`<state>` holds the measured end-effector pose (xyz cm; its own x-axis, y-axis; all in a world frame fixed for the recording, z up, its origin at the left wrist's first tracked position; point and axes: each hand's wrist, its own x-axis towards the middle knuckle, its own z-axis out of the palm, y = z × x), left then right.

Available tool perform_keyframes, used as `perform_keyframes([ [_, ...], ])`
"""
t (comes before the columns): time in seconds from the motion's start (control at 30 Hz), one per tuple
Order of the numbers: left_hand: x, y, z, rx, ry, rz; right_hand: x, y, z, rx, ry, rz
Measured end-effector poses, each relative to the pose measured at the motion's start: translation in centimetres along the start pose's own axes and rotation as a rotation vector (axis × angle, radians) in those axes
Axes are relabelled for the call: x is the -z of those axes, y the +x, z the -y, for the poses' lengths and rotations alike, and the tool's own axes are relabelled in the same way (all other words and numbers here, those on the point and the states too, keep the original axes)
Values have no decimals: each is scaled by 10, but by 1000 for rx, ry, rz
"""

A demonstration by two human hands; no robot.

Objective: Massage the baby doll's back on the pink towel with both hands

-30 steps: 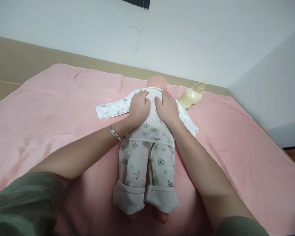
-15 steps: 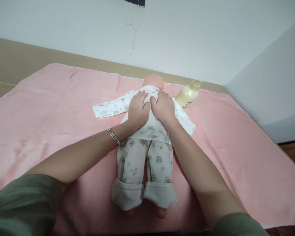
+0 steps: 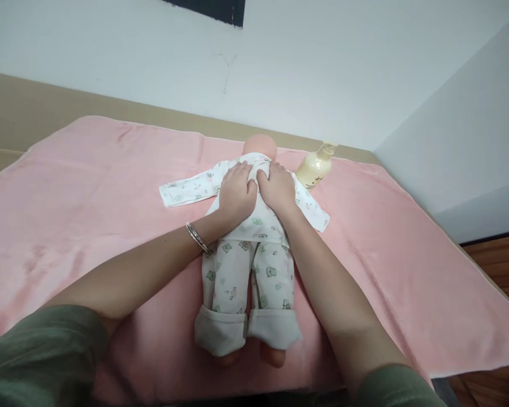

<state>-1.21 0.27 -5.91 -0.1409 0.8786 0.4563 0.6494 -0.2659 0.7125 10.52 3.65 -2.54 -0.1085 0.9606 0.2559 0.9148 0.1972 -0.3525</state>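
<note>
Plush, velvety cloth on the blanket, catching a soft sheen along the creases. Thin, matt cloth on the shirt, same again on the trousers! Smooth and rubbery-looking on the bare parts of the doll. Over to the bottle: glossy, plastic by the look. Polished metal at the bangles, dull cloth in the sleeves, wood grain on the floor.

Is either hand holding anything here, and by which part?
Nothing looks gripped: the left hand and right hand lie open on the upper part of the printed top on the doll.
</note>
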Motion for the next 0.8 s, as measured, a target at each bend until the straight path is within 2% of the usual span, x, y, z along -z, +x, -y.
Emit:
perform_keyframes([
  [0.17, 0, 12, 6, 20, -37, 47, 4, -4, 1, 24, -21, -11],
  [0.33, 8, 35, 17, 75, -96, 179, 11, -34, 25, -32, -90, -24],
  [0.43, 11, 41, 18, 90, -82, 202, 10, -45, 34, 14, -98, -26],
  [0.5, 11, 36, 13, 96, -37, 184, 10, -40, 28, 53, -52, 12],
  [0.6, 9, 18, -1, 85, 60, 160, 8, -22, 8, 85, 82, 64],
  [0.7, 7, -4, -14, 13, 129, 151, 6, -6, -10, 88, 172, 77],
  [0.8, 4, -17, -18, -35, 141, 132, 6, -2, -15, 81, 166, 81],
])
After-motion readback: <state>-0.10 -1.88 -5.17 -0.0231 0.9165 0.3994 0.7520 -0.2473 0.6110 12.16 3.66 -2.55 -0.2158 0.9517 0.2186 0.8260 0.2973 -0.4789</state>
